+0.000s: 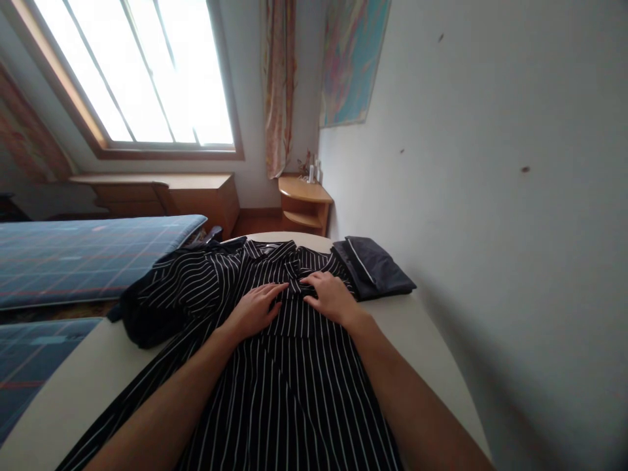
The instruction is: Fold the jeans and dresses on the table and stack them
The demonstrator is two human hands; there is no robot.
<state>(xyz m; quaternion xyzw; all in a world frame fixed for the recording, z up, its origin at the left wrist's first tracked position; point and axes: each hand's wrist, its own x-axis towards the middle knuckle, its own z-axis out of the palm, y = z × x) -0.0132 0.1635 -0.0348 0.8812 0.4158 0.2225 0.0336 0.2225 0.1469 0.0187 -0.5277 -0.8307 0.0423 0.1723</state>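
Okay, black-and-white striped garment (pixel 289 392) lies spread on the white table (pixel 407 330), collar (pixel 269 250) at the far end, lower part running toward the wearer. Left hand (pixel 256 309) rests on it just below the collar, fingers together and nearly straight, thumb stood off; right hand (pixel 330 296) beside it, fingers loosely bent, thumb apart too. Neither has an evident grip, both just lie on the cloth; can't tell if the right fingertips nip the small fold under them. Handling, my guess: light, soft, floppy, thin enough to wrinkle and slide over the smooth top, nothing fragile. Best holds would be the shoulder seams or side edges, both hands at once, pinched between thumb and fingers; a mid-cloth grab would likely just bunch it. Collar looks stiffer, probably a decent hold. Folded dark garment (pixel 380 267) sits by its right far side, dark clothing (pixel 147 324) bunched at its left, plaid mattress (pixel 98 258) beyond the table.
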